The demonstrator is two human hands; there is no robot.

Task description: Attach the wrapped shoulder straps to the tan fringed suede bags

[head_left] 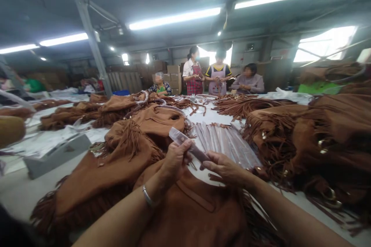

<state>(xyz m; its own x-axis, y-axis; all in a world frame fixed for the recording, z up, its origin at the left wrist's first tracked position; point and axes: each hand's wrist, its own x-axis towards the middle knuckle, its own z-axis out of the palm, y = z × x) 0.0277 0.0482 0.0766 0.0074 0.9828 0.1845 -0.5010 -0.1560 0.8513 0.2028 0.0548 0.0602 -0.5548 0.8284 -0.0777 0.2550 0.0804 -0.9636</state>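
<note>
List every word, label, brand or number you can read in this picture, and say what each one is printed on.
None can be read.
The cardboard boxes at the back wall: any print is too blurred to read.
The wrapped strap held between the left hand and right hand: no legible text.
The brown fringed bags and the white table: no lettering visible.

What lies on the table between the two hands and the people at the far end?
In the head view, beyond the hands lie a row of wrapped straps, then loose brown fringe before the people.
</note>
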